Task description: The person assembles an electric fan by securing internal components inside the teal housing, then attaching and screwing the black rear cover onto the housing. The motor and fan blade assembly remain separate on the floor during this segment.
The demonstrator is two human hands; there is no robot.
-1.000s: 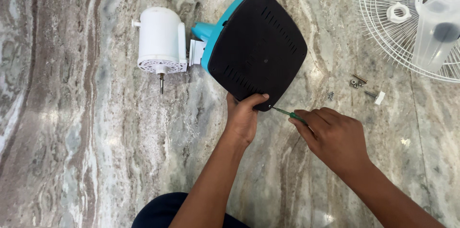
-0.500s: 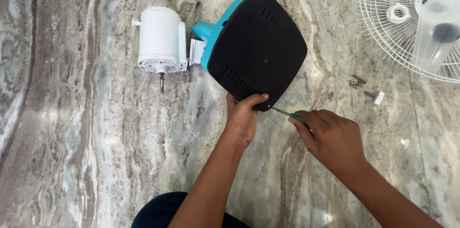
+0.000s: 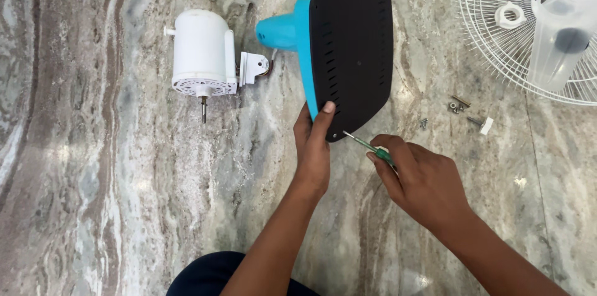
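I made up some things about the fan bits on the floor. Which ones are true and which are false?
1. The left hand grips the edge of the black-bottomed fan base. True.
2. The right hand holds a hammer. False: it holds a green-handled screwdriver.
3. The white motor lies left of the base. True.
4. The loose screws sit inside the wire grille. False: they lie on the marble floor below it.

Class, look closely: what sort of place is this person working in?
Probably a home floor used for a repair: a polished marble floor, a dismantled fan's base, white fan grille and loose screws.
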